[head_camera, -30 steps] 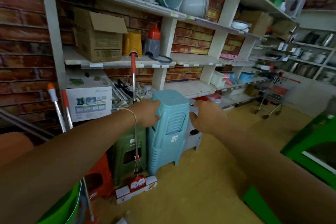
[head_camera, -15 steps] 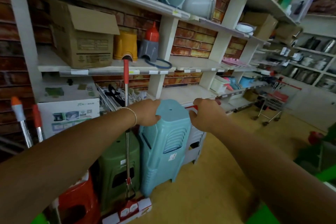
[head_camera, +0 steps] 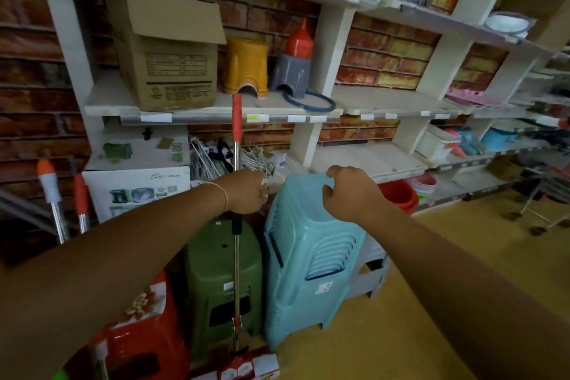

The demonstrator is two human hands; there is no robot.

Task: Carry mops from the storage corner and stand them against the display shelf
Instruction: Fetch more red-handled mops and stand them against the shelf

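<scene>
A mop (head_camera: 237,259) with a metal pole and a red grip stands upright, its top leaning on the edge of the white display shelf (head_camera: 385,102). Its head, in red and white packaging (head_camera: 246,365), rests on the floor in front of the green stools. My left hand (head_camera: 246,191) grips the pole at mid-height. My right hand (head_camera: 348,194) has its fingers curled on the top edge of the stack of light blue stools (head_camera: 308,256). Two more mop handles (head_camera: 49,191) stand at the far left against the brick wall.
Stacks of green stools (head_camera: 222,281), a red stool (head_camera: 145,333) and a grey stool (head_camera: 370,271) crowd the shelf's foot. A cardboard box (head_camera: 163,52) sits on the shelf and a white carton (head_camera: 135,188) below it. Bare yellow floor (head_camera: 401,333) lies to the right.
My left hand has left the top of the blue stool stack and taken hold of the mop pole. My right hand stays on the stool stack. The view has moved closer to the shelf.
</scene>
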